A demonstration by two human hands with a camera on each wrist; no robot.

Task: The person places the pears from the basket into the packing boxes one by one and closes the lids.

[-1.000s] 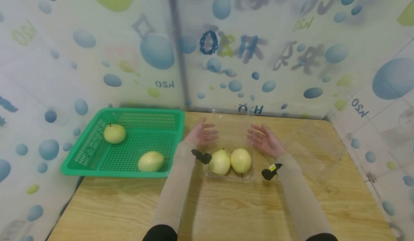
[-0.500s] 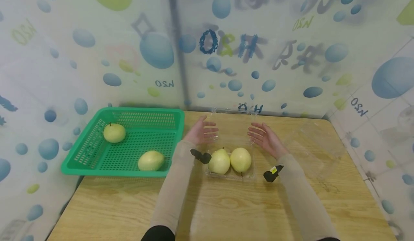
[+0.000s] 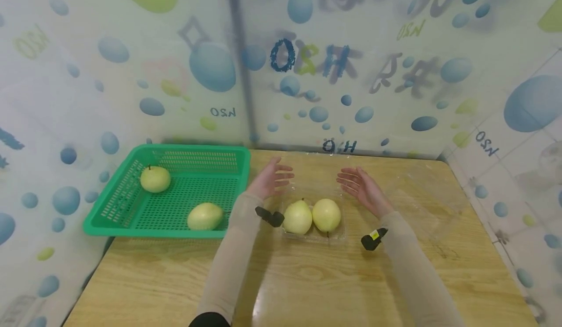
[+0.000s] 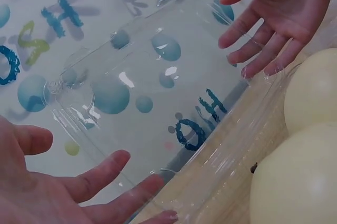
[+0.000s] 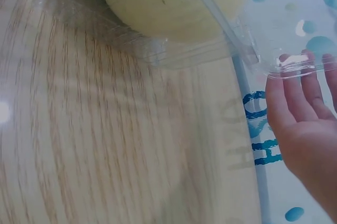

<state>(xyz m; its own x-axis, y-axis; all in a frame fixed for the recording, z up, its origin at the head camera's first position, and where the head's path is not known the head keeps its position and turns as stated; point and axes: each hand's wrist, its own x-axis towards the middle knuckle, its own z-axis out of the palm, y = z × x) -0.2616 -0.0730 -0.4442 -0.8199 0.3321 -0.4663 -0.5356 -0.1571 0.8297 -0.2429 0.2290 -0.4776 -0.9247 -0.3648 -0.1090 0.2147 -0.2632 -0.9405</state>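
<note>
Flanking the raised clear lid [image 4: 137,76] behind the tray [image 3: 313,237] of pears [image 3: 327,215] with left hand [image 3: 269,179] rear-left and right hand [image 3: 363,190] rear-right of the tray, fingers apart, clamping nothing; probably needing gentle, even pressure on both lid edges.

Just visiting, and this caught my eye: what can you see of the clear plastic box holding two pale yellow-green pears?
The clear, colourless box looks like thin, glossy plastic, with a base and a hinged-looking lid. It stands open on the light-brown wooden table, lid raised at the back, its ridged edges catching light. Two round, pale yellow-green pears sit side by side in the base. The person's left hand and right hand flank the lid; whether their fingers touch it is hard to tell.
</note>
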